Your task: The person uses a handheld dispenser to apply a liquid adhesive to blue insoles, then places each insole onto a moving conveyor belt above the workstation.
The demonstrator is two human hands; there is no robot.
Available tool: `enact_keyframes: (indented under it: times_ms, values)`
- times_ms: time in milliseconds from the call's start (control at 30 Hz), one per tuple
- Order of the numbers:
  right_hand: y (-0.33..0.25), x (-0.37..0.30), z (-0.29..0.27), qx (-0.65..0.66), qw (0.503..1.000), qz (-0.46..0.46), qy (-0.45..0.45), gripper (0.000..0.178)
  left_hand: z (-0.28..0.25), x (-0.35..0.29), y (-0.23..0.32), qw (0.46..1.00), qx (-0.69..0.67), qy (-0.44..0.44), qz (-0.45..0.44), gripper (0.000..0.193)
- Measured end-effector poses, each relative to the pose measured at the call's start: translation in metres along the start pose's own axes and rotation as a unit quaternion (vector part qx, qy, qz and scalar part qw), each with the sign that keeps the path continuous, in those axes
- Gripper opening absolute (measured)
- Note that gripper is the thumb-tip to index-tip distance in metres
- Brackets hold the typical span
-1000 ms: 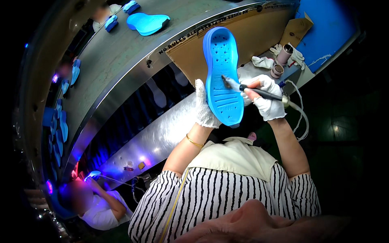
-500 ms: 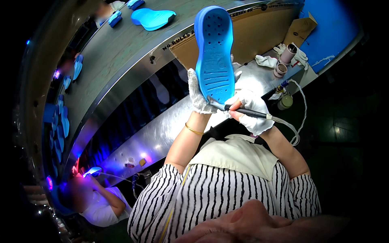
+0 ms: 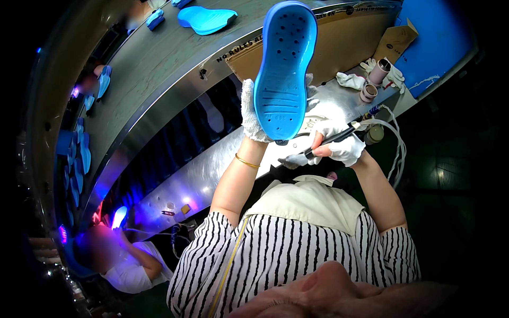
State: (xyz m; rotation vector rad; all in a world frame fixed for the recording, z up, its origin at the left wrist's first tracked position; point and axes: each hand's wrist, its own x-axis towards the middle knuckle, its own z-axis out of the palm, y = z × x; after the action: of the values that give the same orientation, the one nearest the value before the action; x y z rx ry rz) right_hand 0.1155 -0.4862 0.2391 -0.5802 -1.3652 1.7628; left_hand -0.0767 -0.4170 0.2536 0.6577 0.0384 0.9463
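Note:
A blue shoe sole [image 3: 283, 98] stands tilted up in my left hand [image 3: 253, 114], its wide holed end pointing away from me. That white-gloved hand wraps round its lower part, with fingertips showing past the right edge. Lower and to the right, my right hand [image 3: 336, 146] grips a brush [image 3: 334, 137] with a dark handle, bare thumb and fingertip showing out of the white glove. Apart from the sole, the bristles point left, below its near end. A pale hose runs from the handle's rear end.
Blue soles [image 3: 207, 20] lie along the grey conveyor belt [image 3: 159, 58]. Below it runs a metal ledge [image 3: 180, 169]. A cardboard sheet [image 3: 339, 47], spools [image 3: 378, 72] and a white glove [image 3: 350, 80] are at the right. A co-worker [image 3: 132, 265] holds a sole at lower left.
The brush has come away from the sole's near edge and dropped lower, its bristles now off it. The sole has tipped and shifted slightly right. The co-worker's sole has turned upright.

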Motion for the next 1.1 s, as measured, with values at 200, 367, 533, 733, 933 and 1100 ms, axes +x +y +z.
enact_keyframes:
  times_ms: [200,367,533,733,933,1100]
  values:
    - [-0.016,0.005,0.011,-0.225,0.942,-0.242,0.063,0.012,-0.006,0.0,0.004,0.997,0.017,0.069,-0.003,0.079]
    - [-0.019,0.014,0.01,-0.358,0.903,-0.237,0.014,0.014,-0.019,0.003,0.011,0.984,0.056,0.168,-0.031,0.056]
    - [-0.009,0.021,-0.005,-0.355,0.92,-0.165,-0.029,0.018,-0.002,0.017,0.011,0.961,0.149,0.22,-0.079,0.036]
    - [-0.02,0.027,-0.025,-0.322,0.942,-0.016,-0.093,0.011,-0.001,0.019,0.009,0.926,0.246,0.227,-0.175,0.034]
    - [-0.018,0.025,-0.026,-0.355,0.927,-0.12,-0.029,0.009,0.001,0.029,0.002,0.913,0.267,0.214,-0.22,0.032]
    - [-0.027,0.018,-0.048,-0.399,0.914,-0.032,-0.063,0.005,0.0,0.034,0.005,0.89,0.306,0.19,-0.279,0.036]
